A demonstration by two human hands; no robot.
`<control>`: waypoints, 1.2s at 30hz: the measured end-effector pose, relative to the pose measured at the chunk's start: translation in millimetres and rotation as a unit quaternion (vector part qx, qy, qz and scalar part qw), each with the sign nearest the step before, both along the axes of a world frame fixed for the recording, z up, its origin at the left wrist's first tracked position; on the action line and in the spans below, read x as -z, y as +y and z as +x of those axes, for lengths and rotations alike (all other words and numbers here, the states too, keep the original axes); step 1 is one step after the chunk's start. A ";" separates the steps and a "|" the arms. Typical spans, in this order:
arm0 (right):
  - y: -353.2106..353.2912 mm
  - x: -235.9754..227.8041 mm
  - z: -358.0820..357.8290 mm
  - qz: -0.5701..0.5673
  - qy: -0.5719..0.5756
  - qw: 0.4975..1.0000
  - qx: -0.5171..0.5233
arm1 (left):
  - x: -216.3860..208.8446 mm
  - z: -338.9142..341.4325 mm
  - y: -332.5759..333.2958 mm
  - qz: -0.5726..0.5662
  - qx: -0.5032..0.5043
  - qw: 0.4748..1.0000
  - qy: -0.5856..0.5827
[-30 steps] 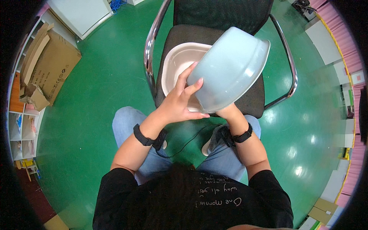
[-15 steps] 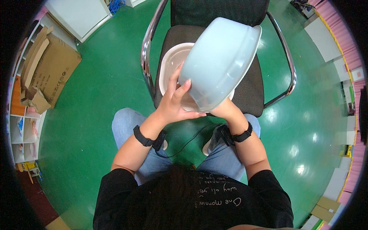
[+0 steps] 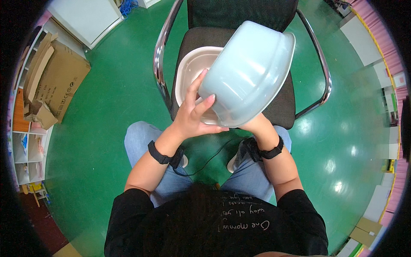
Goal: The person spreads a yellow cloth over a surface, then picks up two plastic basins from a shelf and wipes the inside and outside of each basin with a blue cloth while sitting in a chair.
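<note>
1. Currently, in the head view, a light blue basin (image 3: 250, 68) is held tilted on its side above a chair seat (image 3: 280, 105), its rim toward the right. It hides part of a pale pink basin (image 3: 187, 64), which sits upright on the seat; whether the two basins touch, I cannot tell.
2. The left hand (image 3: 195, 112) grips the blue basin at its lower left, fingers spread over the outer surface and thumb stretched out along the lower end.
3. The right hand (image 3: 257, 125) goes in behind the blue basin's lower edge. Its fingers are hidden, so I cannot tell how far they are closed.
4. Black straps circle both wrists, the left strap (image 3: 159, 153) and the right strap (image 3: 272, 150) alike. Jeans-clad knees stand on either side, just in front of the chair.
5. Around these lies a green floor (image 3: 105, 94), with an open cardboard box (image 3: 68, 79) beside white shelving (image 3: 28, 147) at left and a pink curtain (image 3: 399, 171) along the right edge.
</note>
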State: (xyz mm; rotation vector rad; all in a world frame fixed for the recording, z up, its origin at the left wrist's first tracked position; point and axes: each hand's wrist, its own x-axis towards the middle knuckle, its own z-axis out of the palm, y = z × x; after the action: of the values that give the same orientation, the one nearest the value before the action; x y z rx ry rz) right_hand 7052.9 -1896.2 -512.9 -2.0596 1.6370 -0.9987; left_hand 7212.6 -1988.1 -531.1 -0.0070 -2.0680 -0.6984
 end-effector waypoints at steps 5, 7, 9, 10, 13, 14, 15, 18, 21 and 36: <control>-1.7 12.9 -3.1 -0.054 -0.021 0.998 0.017 | 2.6 -2.5 1.0 -0.007 0.006 1.000 0.009; -3.0 15.4 -3.5 -0.097 0.010 0.994 0.043 | 4.2 -4.7 -0.8 -0.017 0.016 1.000 0.007; -5.3 25.5 -5.2 -0.142 0.005 0.988 0.053 | 2.8 -6.2 -0.7 -0.027 0.026 0.999 0.004; -7.0 34.4 -6.5 -0.156 0.003 0.986 0.057 | -0.1 -7.2 0.6 -0.020 0.030 0.999 0.009; 0.0 43.9 -13.2 -0.176 -0.044 0.981 0.067 | -4.6 -6.2 3.2 -0.019 0.043 0.999 0.009; 2.3 43.6 -16.2 -0.171 -0.084 0.979 0.069 | -5.4 -5.6 4.2 -0.025 0.054 0.998 0.004; 3.9 44.1 -18.6 -0.168 -0.120 0.976 0.071 | -6.7 -5.1 5.8 -0.024 0.053 0.998 0.005; 12.0 41.7 -24.9 -0.137 -0.293 0.944 0.069 | -8.6 -4.6 12.1 -0.045 0.072 0.996 -0.007; 18.2 44.4 -26.7 -0.108 -0.448 0.886 0.050 | -8.2 -3.6 16.0 -0.049 0.095 0.994 -0.006; 16.7 39.1 -6.8 -0.055 -0.594 0.802 -0.019 | -4.8 4.7 13.6 -0.097 0.061 0.990 -0.082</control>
State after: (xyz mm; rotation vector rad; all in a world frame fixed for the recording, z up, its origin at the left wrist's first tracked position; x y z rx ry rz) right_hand 7046.1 -1879.5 -552.0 -0.9712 0.8226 -1.8345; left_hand 7217.4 -1974.5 -526.3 -0.1943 -2.3018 -0.5862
